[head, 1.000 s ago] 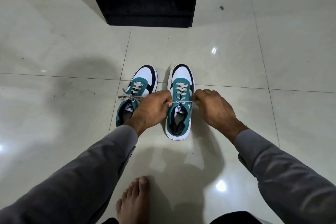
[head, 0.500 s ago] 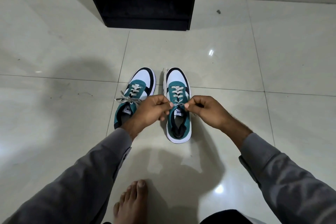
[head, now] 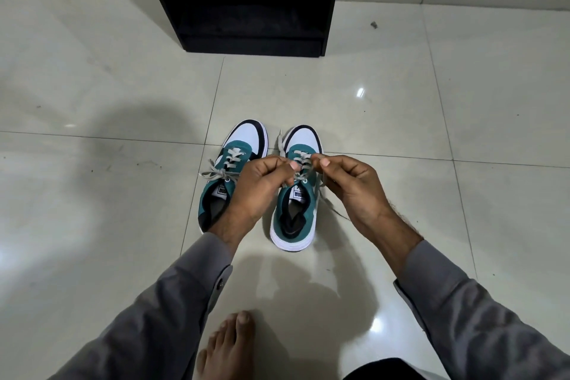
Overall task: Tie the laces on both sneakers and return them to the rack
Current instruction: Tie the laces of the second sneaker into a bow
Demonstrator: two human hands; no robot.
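**Laces in hand on a tiled floor**

Two teal-and-white sneakers [head: 262,173] stood side by side on glossy pale floor tiles [head: 462,120], near a black rack [head: 246,0] — the left hand [head: 259,185] and right hand [head: 351,185] each pinched grey laces [head: 300,174] above the right-hand shoe, grip closed tight.

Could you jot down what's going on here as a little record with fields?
Setting: glossy tiled floor, black rack behind
Left sneaker: laces in a bow
Right sneaker: laces being tied
Left hand: pinches a lace
Right hand: pinches a lace
Also seen: bare foot, grey sleeves
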